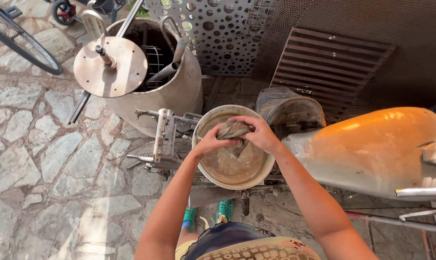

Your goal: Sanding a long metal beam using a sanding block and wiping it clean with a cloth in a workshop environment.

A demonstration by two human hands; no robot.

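While the round metal lid [110, 66] and the tall steel drum [179, 89] sit off to the left on the stone paving [44, 159], your left hand [212, 142] is curled tight around a wet grey rag [233, 131] over the murky bucket [204, 120]. Your right hand [261, 135] clamps the same rag from the other side, next to the orange-lit metal tank [372, 149].
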